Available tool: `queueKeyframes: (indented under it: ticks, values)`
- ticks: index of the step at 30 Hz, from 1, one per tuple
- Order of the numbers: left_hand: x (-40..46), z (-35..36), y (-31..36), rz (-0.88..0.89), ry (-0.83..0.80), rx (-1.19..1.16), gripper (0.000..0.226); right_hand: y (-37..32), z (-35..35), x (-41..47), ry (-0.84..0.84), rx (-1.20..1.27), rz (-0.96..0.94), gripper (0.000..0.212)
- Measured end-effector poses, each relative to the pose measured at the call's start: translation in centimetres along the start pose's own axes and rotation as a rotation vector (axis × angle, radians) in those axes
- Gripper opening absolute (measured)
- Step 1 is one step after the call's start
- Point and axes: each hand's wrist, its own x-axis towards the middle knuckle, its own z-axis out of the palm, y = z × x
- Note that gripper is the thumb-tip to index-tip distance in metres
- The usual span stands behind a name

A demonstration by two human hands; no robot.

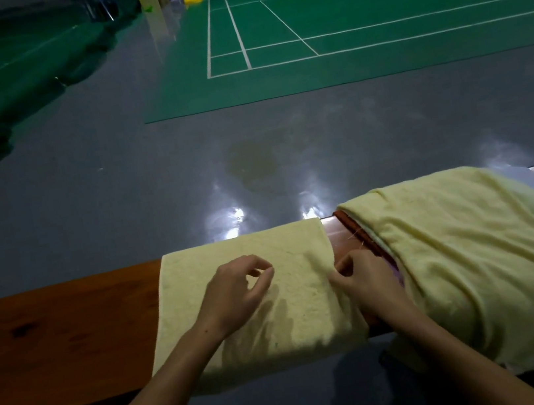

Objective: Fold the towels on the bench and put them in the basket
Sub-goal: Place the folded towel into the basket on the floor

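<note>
We see the folded yellow towel [255, 294] flat on the wooden bench [64, 336]. Left hand [237, 293] hovers over it, fingers loosely curled, holding nothing. Right hand [363, 278] pinches the towel's right edge. Unfolded towel [475, 258] drapes just beside.

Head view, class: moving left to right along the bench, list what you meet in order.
Bare bench → folded towel → left hand resting on it → right hand pinching its right edge → loose towel.
</note>
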Motion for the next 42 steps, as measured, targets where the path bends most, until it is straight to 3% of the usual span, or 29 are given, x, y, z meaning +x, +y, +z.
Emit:
queueKeyframes:
  ticks: [3, 9, 15, 19, 22, 26, 29, 33, 38, 42]
  values:
    - [1.3, 0.8, 1.1, 0.059, -0.103, -0.069, 0.021, -0.9, 0.1, -0.1, 0.024, 0.155, -0.018, 0.016]
    - [2.7, 1.7, 2.4, 0.112, -0.163, -0.137, 0.027, -1.6, 0.7, -0.4, 0.020, 0.335, -0.061, 0.037]
    - [2.7, 0.9, 2.7, 0.134, -0.387, -0.087, 0.048, -2.1, 0.3, -1.7, -0.165, 0.427, -0.247, 0.048]
    - [2.7, 0.2, 1.7, 0.102, -0.512, -0.024, 0.028, -2.3, 0.0, -2.3, -0.322, 0.389, -0.329, 0.064]
    - [2.6, -0.5, 1.0, 0.103, -0.502, 0.059, 0.005, -2.5, 0.2, -2.5, -0.361, 0.389, -0.344, 0.067]
    - [2.5, -2.1, 0.3, 0.074, -0.377, 0.032, 0.018, -1.8, 0.1, -2.2, -0.408, 0.297, -0.319, 0.070]
    - [2.3, -3.8, -0.2, 0.062, -0.305, -0.117, 0.029, -1.1, 0.2, -2.1, -0.464, 0.153, -0.335, 0.053]
    - [2.1, -5.6, -1.2, 0.026, -0.301, -0.258, 0.020, -1.0, 0.8, -1.9, -0.448, 0.064, -0.390, 0.014]
    - [2.0, -7.5, -1.5, -0.007, -0.295, -0.368, 0.014, -2.2, 1.5, -1.8, -0.361, 0.125, -0.420, 0.012]
    - [1.6, -8.8, -1.1, 0.017, -0.249, -0.494, 0.023, -3.1, 2.1, -1.4, -0.244, 0.219, -0.380, 0.006]
